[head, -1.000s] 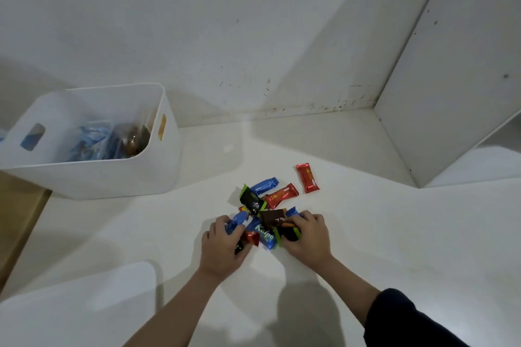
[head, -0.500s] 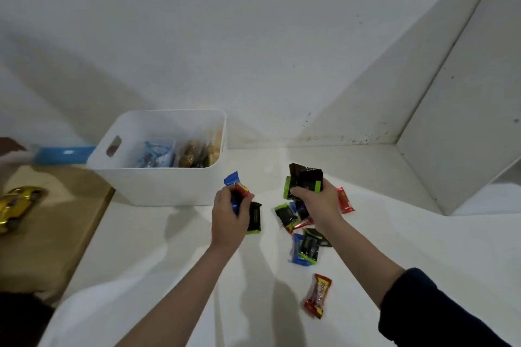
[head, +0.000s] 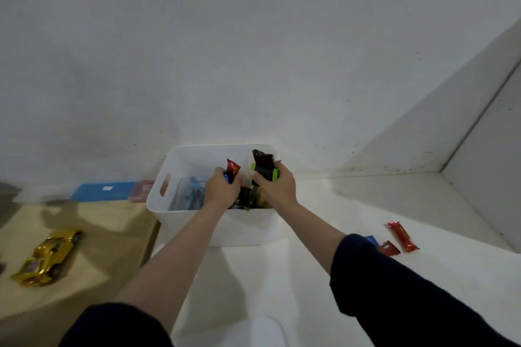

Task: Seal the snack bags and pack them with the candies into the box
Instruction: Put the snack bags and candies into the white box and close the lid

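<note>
- Head view, far left: a gold toy car (head: 46, 261) lay on a tan mat (head: 93, 256), near the left edge.
- Beyond the mat, a blue case (head: 103, 191) lay flat by the wall, with a reddish packet (head: 141, 190) just right of it, blurred.
- A white box (head: 239, 229) stood at centre on the white counter (head: 296, 284), its left wall beside the mat's right edge. Bluish snack bags (head: 191, 191) sat inside it, on the left.
- Left hand (head: 221, 190) was over the box, fingers curled round a small bunch of candies; a red candy (head: 233, 168) stuck up from the fist.
- Right hand (head: 275, 187) was over the box too, just beside the left one, fingers curled round dark candies with green ends (head: 263, 167).
- More dark wrappers (head: 244, 198) showed between and below the two hands, inside the box; whether either hand gripped them, I cannot tell.
- Right of the box, well apart from it, three loose candies lay on the counter: a blue one (head: 371, 239) partly hidden by the dark sleeve (head: 394, 290), a small red one (head: 389, 248), and a long red one (head: 401, 236) farthest right.
</note>
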